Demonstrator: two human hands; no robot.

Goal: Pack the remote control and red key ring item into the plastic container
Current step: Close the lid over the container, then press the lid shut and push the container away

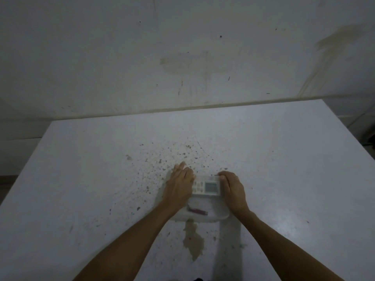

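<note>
A clear plastic container (220, 217) sits on the white table (81, 179) near its front middle. Inside it, at the far end, lies a white remote control (207, 187) with a grey screen and buttons facing up. A red key ring item (197, 211) lies inside near the container's front wall. My left hand (179, 185) rests flat over the container's left side, fingers pointing away from me. My right hand (233, 188) curls over the container's right edge, fingertips at the far right corner beside the remote. Whether a lid covers the container I cannot tell.
The table top is speckled with dark spots behind the hands and has a brownish chipped patch (193, 240) just in front of the container. A stained white wall (182, 57) rises right behind the table's far edge.
</note>
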